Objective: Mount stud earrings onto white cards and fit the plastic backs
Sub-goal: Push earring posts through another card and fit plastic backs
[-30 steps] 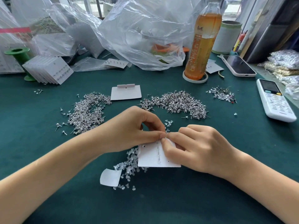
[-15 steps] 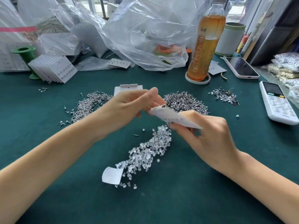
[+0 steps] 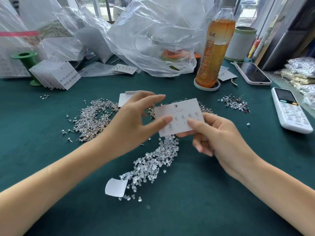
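Both hands pinch card [image 3: 179,119], L [image 3: 134,123] at 9, R [image 3: 219,138] at 5; thin, bendy, so grip edges, studs [image 3: 189,114] may pop.

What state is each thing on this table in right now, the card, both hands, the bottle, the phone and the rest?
Card: held up, face to camera, five studs in, holes left.
Left hand: thumb on card's left edge, fingers spread.
Right hand: pinches card's lower right.
Backs: loose pile.
Studs: loose piles.
Bottle: upright, part full.
Phone: screen dark.
Remote: lying face up.
Card stack: filled, fanned.
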The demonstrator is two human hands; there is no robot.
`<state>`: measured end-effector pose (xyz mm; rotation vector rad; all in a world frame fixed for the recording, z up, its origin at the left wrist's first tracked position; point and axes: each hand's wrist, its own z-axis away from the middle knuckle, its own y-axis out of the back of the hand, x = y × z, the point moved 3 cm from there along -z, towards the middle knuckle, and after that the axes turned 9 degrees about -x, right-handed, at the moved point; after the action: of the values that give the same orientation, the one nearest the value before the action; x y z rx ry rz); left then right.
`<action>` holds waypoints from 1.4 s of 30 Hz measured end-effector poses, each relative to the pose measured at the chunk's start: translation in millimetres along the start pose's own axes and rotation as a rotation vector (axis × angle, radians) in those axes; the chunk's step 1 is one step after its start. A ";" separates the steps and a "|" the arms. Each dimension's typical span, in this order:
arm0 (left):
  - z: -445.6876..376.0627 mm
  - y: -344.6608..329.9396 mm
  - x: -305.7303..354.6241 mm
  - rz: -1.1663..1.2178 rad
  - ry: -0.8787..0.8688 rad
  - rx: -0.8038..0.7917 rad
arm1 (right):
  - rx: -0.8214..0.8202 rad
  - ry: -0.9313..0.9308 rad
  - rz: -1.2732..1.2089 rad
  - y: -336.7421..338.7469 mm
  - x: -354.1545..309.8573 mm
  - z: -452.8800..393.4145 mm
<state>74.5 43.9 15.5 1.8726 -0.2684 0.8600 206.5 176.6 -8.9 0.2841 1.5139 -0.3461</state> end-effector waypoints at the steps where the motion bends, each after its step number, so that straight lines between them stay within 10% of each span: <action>1: 1.6 -1.3 3.4 -0.085 -0.060 -0.016 | 0.000 -0.017 -0.025 -0.6 0.0 0.0; 9: 3.2 -3.0 9.4 -0.218 -0.157 0.029 | 0.000 -0.010 -0.009 5.3 -2.8 -6.0; 14: -0.5 0.3 -6.5 -0.231 -0.054 0.060 | 0.316 0.233 0.949 41.5 -13.6 -11.1; 20: -1.6 -2.4 -15.3 -0.251 0.023 -0.011 | 0.236 0.270 1.216 40.9 -3.8 -16.9; 42: 4.1 -22.5 -5.1 -0.171 -0.038 -0.167 | 0.062 0.647 0.996 -7.1 -7.9 1.6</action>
<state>84.6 49.7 -4.8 1.7299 -0.1946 0.6659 204.9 169.7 -0.7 1.2221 1.7691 0.5466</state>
